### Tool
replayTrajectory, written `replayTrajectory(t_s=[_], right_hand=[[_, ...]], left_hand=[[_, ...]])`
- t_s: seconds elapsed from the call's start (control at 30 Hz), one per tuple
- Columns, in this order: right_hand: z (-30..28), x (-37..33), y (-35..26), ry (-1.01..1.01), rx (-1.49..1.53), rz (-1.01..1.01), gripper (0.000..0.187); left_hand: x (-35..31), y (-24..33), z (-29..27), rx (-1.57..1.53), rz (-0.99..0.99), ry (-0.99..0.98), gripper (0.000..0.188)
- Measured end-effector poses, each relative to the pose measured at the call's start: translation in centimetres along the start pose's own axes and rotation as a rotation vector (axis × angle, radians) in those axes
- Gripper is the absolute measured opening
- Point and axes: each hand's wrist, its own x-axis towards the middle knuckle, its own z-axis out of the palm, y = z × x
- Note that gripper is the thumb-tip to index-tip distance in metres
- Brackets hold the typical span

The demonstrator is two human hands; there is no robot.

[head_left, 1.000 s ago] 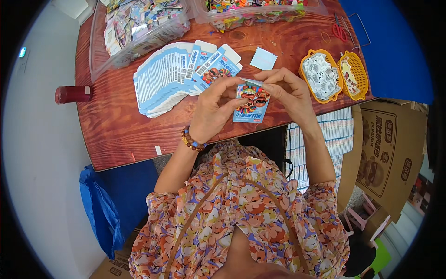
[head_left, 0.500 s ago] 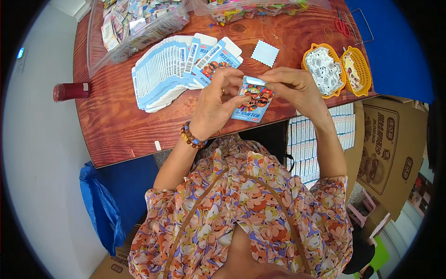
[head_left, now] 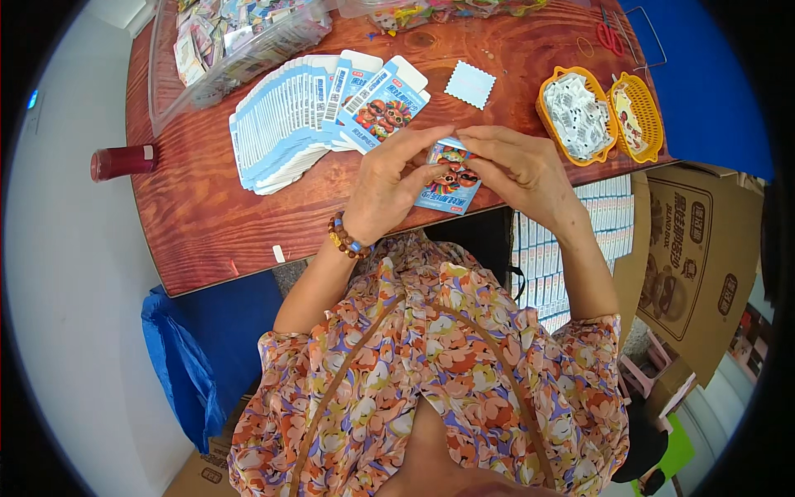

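Note:
Between my hands is a small light-blue cardboard box [head_left: 448,189] with colourful cartoon figures on its front, held over the near edge of the table. My left hand [head_left: 396,178] grips its left side, the thumb lying across the front. On the right side and top end, my right hand [head_left: 517,172] has its fingers closed round the box, hiding much of the top flap. Just beyond my left hand, a fanned row of flat blue-and-white boxes [head_left: 286,124] lies on the table, two of them face up [head_left: 386,108] at its right end.
The red wood table [head_left: 207,224] carries a clear bin of small packets [head_left: 248,50], a scalloped pale card [head_left: 470,85], yellow baskets [head_left: 577,116] of white packets and cards, and red-handled scissors [head_left: 610,40]. A dark red jar [head_left: 122,163] is at left. An open carton of boxes [head_left: 571,248] stands below right.
My right fingers have moved from pinching the raised top flap to lying over the top end of the box. The flap now looks pressed down.

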Motion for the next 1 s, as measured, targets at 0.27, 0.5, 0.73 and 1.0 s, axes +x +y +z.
replayTrajectory(t_s=[0.27, 0.5, 0.73, 1.0], right_hand=[[2.3, -2.2, 2.0, 0.118, 0.576, 0.260, 0.035], [1.3, -4.3, 3.3, 0.078, 0.441, 0.165, 0.024], [6.5, -10.2, 4.0, 0.188, 1.029, 0.519, 0.028], [-2.9, -30.2, 11.3, 0.442, 0.486, 1.113, 0.034]], left_hand=[[0.1, -0.1, 1.1, -0.276, -0.085, 0.070, 0.040], [-0.4, -1.8, 2.9, -0.150, -0.050, -0.037, 0.034], [-1.2, -2.7, 4.6, -0.292, -0.084, -0.092, 0.031], [-1.5, 0.1, 7.5, -0.055, -0.170, -0.439, 0.058]])
